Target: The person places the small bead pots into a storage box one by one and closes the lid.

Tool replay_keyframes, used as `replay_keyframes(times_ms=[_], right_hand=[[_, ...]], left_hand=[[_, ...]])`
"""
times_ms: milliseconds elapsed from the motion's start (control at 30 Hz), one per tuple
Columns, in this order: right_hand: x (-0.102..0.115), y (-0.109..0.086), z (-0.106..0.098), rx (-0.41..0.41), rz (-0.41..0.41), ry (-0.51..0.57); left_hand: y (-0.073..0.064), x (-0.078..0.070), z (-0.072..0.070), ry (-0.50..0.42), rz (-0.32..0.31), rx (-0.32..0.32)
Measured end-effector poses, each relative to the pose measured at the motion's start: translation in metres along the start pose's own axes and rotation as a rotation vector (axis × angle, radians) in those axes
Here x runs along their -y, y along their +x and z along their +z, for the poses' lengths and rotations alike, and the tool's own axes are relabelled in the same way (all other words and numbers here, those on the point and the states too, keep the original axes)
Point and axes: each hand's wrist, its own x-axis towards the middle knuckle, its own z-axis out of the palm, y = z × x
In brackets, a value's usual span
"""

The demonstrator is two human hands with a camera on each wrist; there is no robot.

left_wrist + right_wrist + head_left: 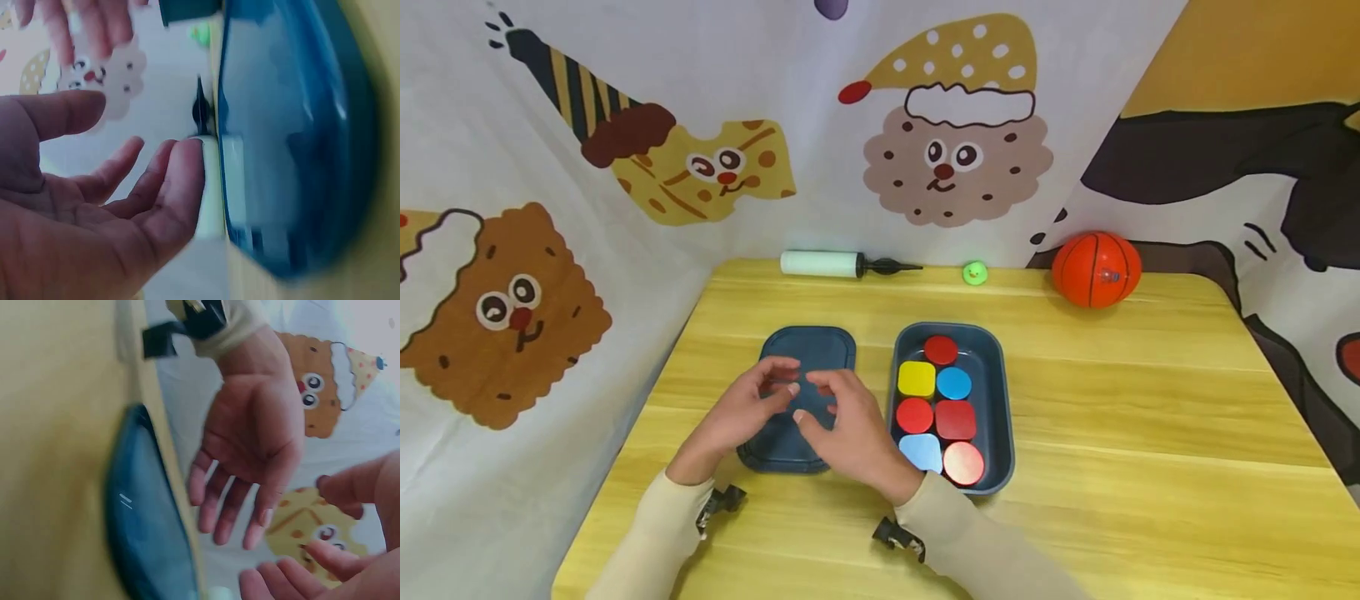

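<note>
A dark blue lid (808, 346) lies flat on the table, left of a matching rectangular box (1006, 433). Over the lid my left hand (741, 412) hovers with relaxed, slightly bent fingers and nothing in them. My right hand (857, 433) faces it, also empty, thumb and fingers spread apart. The left wrist view shows the left palm beside the lid (275, 125), with a gap between them. Inside the box sit several coloured pieces, among them a yellow square piece (917, 378), a blue round piece (953, 383) and a red square piece (955, 420).
Along the table's back edge lie a white hand pump (823, 264) with a black nozzle, a small green duck (975, 272) and an orange toy basketball (1096, 269). Behind them hangs a printed cloth (820, 150). Wooden tabletop (1150, 400) extends right of the box.
</note>
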Motion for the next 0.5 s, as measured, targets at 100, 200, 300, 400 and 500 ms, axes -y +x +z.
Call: replay_keyframes(times_ms=[100,200,300,400,500], right_hand=[[-0.006,-0.004,0.013,-0.066,0.036,0.012],[-0.014,-0.005,0.024,-0.142,0.084,-0.004],[-0.020,-0.004,0.031,-0.200,0.135,-0.002],[-0.027,-0.002,0.035,-0.237,0.167,0.012],[-0.036,0.001,0.033,-0.255,0.180,0.018]], left_hand=[[-0.003,0.009,-0.012,0.052,-0.042,-0.020],[-0.006,0.016,-0.021,0.091,-0.091,-0.046],[-0.008,0.022,-0.028,0.113,-0.126,-0.050],[-0.010,0.025,-0.031,0.138,-0.151,-0.050],[-0.014,0.025,-0.033,0.173,-0.181,-0.052]])
